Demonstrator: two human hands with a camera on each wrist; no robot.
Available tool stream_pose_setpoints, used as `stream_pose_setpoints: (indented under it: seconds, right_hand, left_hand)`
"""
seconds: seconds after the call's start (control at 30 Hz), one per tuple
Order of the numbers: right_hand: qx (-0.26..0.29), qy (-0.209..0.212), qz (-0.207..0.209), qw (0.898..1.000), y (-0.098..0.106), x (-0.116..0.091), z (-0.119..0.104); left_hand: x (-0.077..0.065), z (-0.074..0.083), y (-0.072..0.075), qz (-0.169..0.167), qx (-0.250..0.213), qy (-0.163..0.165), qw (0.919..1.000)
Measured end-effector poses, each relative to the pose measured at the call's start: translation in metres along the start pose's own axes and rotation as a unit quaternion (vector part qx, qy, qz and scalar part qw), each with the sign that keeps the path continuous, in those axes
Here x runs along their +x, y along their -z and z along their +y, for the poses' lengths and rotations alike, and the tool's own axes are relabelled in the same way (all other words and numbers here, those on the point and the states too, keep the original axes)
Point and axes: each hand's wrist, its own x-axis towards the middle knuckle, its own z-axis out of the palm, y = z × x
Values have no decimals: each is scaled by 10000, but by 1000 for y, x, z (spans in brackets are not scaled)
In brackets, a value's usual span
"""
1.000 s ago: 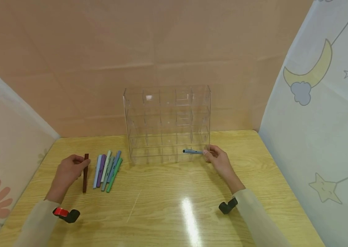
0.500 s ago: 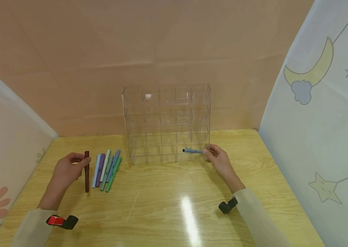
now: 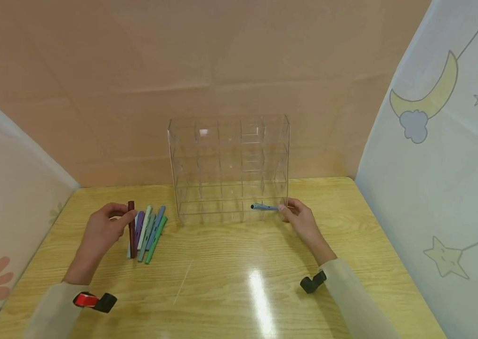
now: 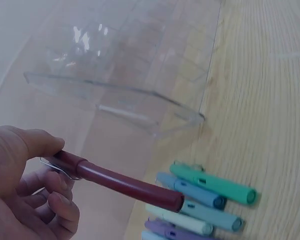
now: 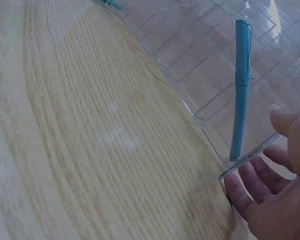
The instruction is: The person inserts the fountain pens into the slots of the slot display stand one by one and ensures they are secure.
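Observation:
My left hand (image 3: 105, 226) pinches a dark red capped pen (image 4: 130, 186) near its clip end, between thumb and fingers. The pen points down toward the table, overlapping the left side of several pens (image 3: 149, 235) in light blue, purple, pale green, grey-green, blue and green. A clear acrylic rack (image 3: 288, 160) with rows of compartments stands at the back of the table. My right hand (image 3: 302, 219) holds its lower right side panel, thumb on the front side and fingers outside. A blue capped pen (image 5: 241, 90) lies in the rack's bottom row, its end near that panel, not in the fingers.
The wooden table (image 3: 217, 282) ends at an orange-brown backdrop (image 3: 137, 94). Patterned white sheets (image 3: 455, 188) flank it on both sides. A black camera (image 3: 312, 282) is worn on each wrist.
My left hand has raised the dark red pen off the table and carried it rightward until it overlaps the other pens. The right hand and the blue pen stay in place.

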Motion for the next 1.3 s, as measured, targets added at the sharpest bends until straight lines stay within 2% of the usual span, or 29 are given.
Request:
stream_pose_setpoints:
  seconds: [0.27,0.5,0.83,1.3]
  right_hand:
    - [-55,-37,17,10000,1,0,0]
    - [28,-34,2,10000,1,-1,-1]
    - [51,-49,51,10000,0,0,0]
    - [1,9,-17,10000,0,1,1]
  left_hand:
    - [-4,24,-8,95,-152,-357,9992]
    - [-6,39,-17,201,269,-798,9962]
    - [-10,62,-26,80,255,-938,9952]
    - [-16,83,-43,107,-277,-1192,9924]
